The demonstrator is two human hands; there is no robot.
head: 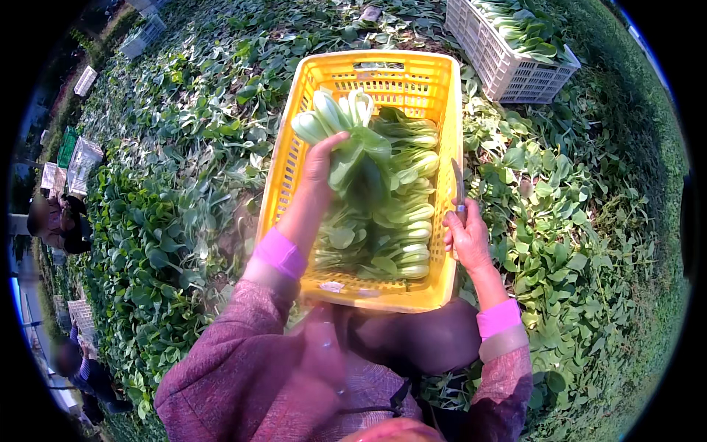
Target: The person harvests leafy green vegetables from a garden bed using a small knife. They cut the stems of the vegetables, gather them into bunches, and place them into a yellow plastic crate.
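Note:
My left hand (326, 160) grips a bunch of bok choy (353, 132) by its leaves, white-green stalks towards the far end. The bunch is above a yellow perforated plastic crate (375, 301) in front of me. Inside the crate, rows of bok choy (417, 226) lie along the right side with their pale bases facing the right wall; more leafy heads (339, 237) lie at the near left. Along the crate's right rim, my right hand (468, 235) holds a knife (458, 182), its blade pointing away from me.
At the far right stands a pale plastic crate (513, 74) heaped with bok choy. Leafy plants and loose leaves (165, 221) cover the ground. Two people, one crouching (58, 221) and another lower down (91, 375), are at the left edge near several crates (84, 163).

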